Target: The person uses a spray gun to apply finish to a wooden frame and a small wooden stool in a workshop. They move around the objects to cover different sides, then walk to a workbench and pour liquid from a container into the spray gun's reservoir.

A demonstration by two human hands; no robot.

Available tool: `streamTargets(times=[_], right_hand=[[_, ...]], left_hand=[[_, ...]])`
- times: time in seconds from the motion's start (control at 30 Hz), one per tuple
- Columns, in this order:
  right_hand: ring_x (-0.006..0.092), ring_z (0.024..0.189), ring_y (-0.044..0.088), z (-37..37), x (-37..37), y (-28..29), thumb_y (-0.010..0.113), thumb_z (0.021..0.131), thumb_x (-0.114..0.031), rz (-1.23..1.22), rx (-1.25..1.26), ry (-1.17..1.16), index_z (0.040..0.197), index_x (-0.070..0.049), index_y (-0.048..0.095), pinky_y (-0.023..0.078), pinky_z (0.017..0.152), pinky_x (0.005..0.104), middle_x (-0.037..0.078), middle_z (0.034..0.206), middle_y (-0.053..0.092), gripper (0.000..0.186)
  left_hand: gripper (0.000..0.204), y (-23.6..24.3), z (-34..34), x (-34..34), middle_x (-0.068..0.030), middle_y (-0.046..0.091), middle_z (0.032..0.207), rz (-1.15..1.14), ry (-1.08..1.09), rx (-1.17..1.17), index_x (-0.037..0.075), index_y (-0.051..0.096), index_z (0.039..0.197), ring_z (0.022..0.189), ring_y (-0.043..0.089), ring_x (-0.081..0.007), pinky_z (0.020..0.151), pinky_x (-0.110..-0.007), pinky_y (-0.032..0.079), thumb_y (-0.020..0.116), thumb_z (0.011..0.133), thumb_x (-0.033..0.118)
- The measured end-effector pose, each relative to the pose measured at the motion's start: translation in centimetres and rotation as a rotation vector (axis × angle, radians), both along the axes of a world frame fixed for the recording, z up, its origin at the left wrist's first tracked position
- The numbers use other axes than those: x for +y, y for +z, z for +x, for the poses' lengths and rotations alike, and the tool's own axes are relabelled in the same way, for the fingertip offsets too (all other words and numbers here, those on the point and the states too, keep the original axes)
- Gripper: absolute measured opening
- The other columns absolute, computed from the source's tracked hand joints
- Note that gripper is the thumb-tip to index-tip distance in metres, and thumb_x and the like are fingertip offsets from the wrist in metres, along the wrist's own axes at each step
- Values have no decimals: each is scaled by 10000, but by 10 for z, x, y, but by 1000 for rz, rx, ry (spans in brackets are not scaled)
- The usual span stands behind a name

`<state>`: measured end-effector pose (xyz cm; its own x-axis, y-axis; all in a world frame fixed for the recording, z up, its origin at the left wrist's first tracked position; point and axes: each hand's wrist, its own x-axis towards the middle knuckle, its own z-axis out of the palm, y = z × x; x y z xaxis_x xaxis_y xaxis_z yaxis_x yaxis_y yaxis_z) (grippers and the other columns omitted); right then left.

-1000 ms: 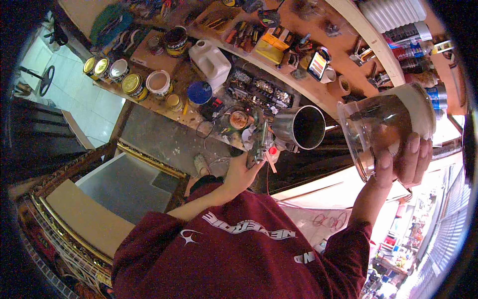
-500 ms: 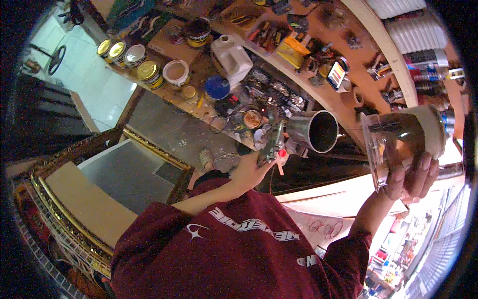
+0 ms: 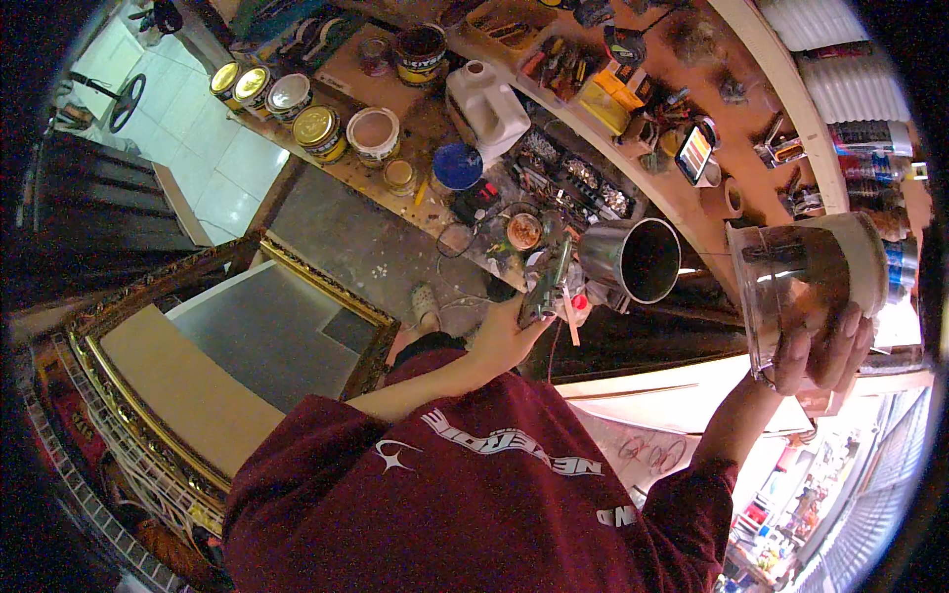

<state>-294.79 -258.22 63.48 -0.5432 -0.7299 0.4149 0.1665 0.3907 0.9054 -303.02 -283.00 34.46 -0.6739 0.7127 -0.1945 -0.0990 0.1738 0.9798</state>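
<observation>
I see several paint cans and a white jug on the cluttered workbench. A gold picture frame lies below it.

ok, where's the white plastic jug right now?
In the head view, the white plastic jug stands on the cluttered workbench near the top centre, just above the blue lid and right of the open paint tins.

Left hand grips a spray gun with its metal cup at the workbench edge; right hand holds up a clear plastic jar.
</observation>
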Motion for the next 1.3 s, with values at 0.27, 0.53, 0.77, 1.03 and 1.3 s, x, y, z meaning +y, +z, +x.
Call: streamTargets(times=[0.27,0.53,0.77,1.03,1.3], right_hand=[[368,1071,643,-6,3,-72,748,919,-370,-652,-131,-155,1312,-177,629,501,909,497,166,1212,694,454],[393,1291,502,-54,-24,-115,815,791,-397,-1153,-382,-207,1470,-109,469,353,1083,518,163,1436,551,814],[426,1234,521,-61,-34,-153,877,731,-310,-1675,-485,-290,1464,-33,447,403,1082,527,204,1385,550,894],[265,1356,512,-71,-60,-256,861,755,0,-2507,-194,187,1556,-48,304,436,1141,419,142,1489,496,977],[341,1292,525,-49,-123,-482,900,722,-170,-2468,-147,-289,1460,-39,404,425,1111,462,166,1374,550,899]], left_hand=[[337,-7,-8,-8,-117,663,706,13,27,18,28,692,913,630,621,-280,605,-415,467,706,966,360],[268,-36,-17,-22,-80,574,633,-34,46,-192,10,651,857,583,496,-144,563,-358,403,711,971,245],[345,-74,-23,-35,-54,568,628,-56,112,-20,14,604,754,591,514,-134,561,-353,393,692,983,257],[287,-138,-25,-68,-32,585,628,-147,281,42,4,721,862,621,532,-125,606,-345,436,727,964,272],[277,-152,-44,-137,22,460,588,-98,560,-515,70,522,826,487,438,-86,437,-271,344,697,999,197]])
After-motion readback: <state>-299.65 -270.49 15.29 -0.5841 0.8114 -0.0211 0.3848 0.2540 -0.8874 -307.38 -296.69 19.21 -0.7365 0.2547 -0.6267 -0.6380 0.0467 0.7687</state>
